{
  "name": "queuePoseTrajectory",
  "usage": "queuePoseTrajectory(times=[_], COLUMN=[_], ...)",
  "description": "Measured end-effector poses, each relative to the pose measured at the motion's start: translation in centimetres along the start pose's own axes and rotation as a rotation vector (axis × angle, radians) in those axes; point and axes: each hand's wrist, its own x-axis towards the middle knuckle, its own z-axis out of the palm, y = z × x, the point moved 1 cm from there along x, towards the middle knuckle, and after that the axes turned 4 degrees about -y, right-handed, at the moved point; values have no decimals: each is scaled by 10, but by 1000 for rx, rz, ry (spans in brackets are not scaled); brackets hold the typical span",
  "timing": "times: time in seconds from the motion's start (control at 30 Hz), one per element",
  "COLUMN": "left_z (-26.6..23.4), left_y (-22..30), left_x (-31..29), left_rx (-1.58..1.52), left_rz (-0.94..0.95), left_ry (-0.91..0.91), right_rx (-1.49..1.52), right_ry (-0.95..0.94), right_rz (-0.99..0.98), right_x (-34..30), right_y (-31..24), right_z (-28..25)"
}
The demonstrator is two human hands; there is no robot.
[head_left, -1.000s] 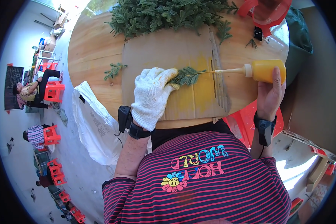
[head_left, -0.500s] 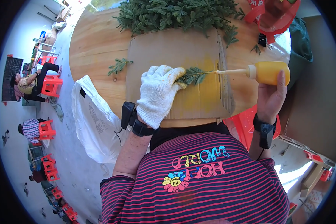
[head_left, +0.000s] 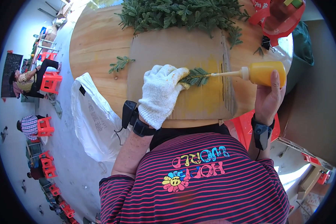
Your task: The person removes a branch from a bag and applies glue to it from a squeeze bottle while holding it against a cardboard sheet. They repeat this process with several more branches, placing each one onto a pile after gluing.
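My left hand (head_left: 161,91), in a white knit glove with yellow stains at the fingertips, pinches a small green fir sprig (head_left: 196,77). The sprig points right, above a cardboard sheet (head_left: 153,48) smeared with yellow. In my bare right hand (head_left: 268,98) lies a squeeze bottle (head_left: 266,73) of yellow liquid, tipped on its side. Its long pale nozzle reaches left, and the tip meets the stem end of the sprig. Fingers behind the bottle are hidden; the thumb shows on its near side.
A heap of fir sprigs (head_left: 179,15) covers the table's far side. One loose sprig (head_left: 120,64) lies left of the cardboard. A red plastic bag (head_left: 278,18) and a black binder clip (head_left: 265,42) are at far right. A white sack (head_left: 95,119) hangs at left; people sit beyond.
The bottle has shifted slightly left, bringing its nozzle tip further onto the sprig's stem end. My left hand keeps its pinch and has barely moved.
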Motion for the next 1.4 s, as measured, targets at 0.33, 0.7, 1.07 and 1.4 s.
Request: queuePoseTrajectory(times=[0.33,0.7,1.07,1.4], left_z=[2,-32,-88,-20], left_y=[-3,-45,-81,-109], left_x=[3,-17,20,137], left_rx=[0,255,356,-348], left_rz=[12,-94,-146,-351], left_ry=[26,184,338,375], right_rx=[31,110,235,293], right_ry=[89,148,110,104], right_rz=[-3,-4,81,104], right_x=[2,-1,-6,-5], right_y=[0,-2,24,18], right_z=[-34,-44,-23,-20])
